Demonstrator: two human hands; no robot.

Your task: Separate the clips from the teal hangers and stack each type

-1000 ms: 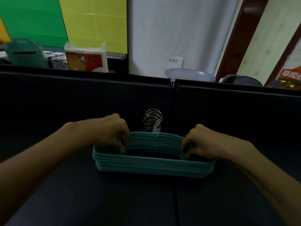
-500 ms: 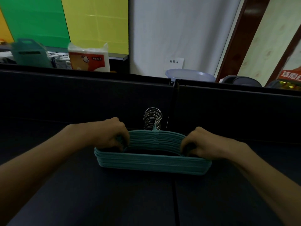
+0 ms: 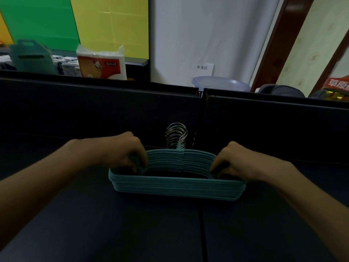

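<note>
Both hands gripped one stack of teal hangers; my left hand had its fingers curled over the stack's left shoulder, and my right hand had its fingers curled over the right shoulder, fingertips tucked into the opening between the curved tops and the straight bottom bars; whether any clips sat under my fingers I could not tell. The hangers lay flat and aligned on the dark tabletop, bottom bars toward me; their metal hooks bunched together at the far side, pointing at the dark partition behind the table. Beyond the partition, on the left, stood a teal plastic carrier and a white and orange pack of paper rolls; to the right of centre sat a pale blue plastic basin below a small white wall label; green and yellow panels covered the wall at the upper left.
</note>
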